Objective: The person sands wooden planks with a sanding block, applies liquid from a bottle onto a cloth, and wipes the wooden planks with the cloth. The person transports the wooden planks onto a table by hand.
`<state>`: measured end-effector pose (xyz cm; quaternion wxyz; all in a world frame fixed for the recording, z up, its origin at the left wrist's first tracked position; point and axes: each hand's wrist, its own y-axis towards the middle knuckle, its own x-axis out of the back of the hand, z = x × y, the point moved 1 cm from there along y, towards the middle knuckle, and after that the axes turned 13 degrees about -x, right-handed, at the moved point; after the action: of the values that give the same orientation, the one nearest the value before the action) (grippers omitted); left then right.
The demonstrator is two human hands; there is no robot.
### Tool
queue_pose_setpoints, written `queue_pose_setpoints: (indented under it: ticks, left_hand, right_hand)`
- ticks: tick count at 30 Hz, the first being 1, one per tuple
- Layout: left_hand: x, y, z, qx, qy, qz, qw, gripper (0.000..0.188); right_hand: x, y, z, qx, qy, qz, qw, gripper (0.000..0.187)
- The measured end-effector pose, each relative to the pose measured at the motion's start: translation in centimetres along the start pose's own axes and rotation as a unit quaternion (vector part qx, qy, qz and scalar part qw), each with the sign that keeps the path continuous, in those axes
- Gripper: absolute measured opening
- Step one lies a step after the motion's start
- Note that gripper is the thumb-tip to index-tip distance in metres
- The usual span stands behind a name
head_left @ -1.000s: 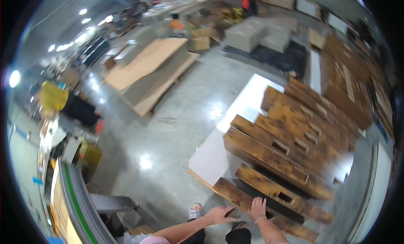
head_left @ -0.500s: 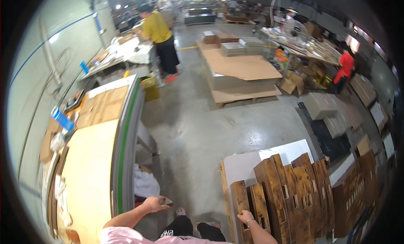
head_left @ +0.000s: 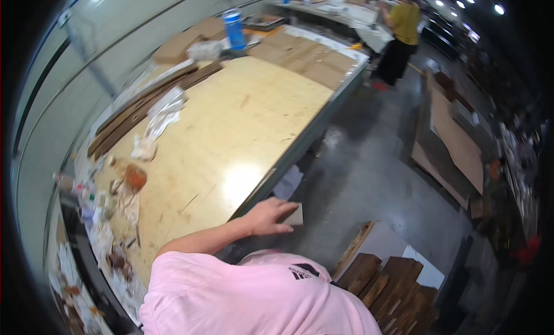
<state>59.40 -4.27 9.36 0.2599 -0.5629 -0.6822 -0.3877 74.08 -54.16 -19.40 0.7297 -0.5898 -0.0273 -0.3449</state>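
Observation:
My left hand is closed on a small flat grey-beige piece, pinched between thumb and fingers. Its exact kind cannot be made out. The hand hovers just off the long edge of a workbench with a pale wooden top, above the floor. Out of the picture is my right hand. At the lower right, a row of brown wood-grain panels stands on edge on a pallet, partly hidden by my pink shirt.
On the bench lie dark wooden strips, white rags, a bottle of amber liquid, a blue cylinder and brown cardboard. Beyond it stands a person in a yellow top. A board stack sits at the right.
My view has swung left toward the workbench. The right hand, earlier on a brown panel, has left the picture. My left hand keeps hold of the small flat piece.

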Motion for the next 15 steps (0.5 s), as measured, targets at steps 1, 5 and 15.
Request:
queue_pose_setpoints:
  ticks: [1,5,15]
  left_hand:
    - [1.1,-1.7,0.9,0.032,0.002,-0.049,0.998,0.067]
    - [5.4,-7.9,4.5,0.2,0.053,-0.168,0.964,0.064]
    - [7.1,-18.6,7.6,0.44,0.162,-0.388,0.793,0.064]
  right_hand:
    - [0.1,0.6,1.5,0.014,-0.008,0.004,1.0,0.03]
    - [1.0,3.3,7.7,0.072,-0.043,0.027,0.996,0.028]
    - [4.9,12.1,24.2,0.14,-0.141,0.103,0.975,0.02]
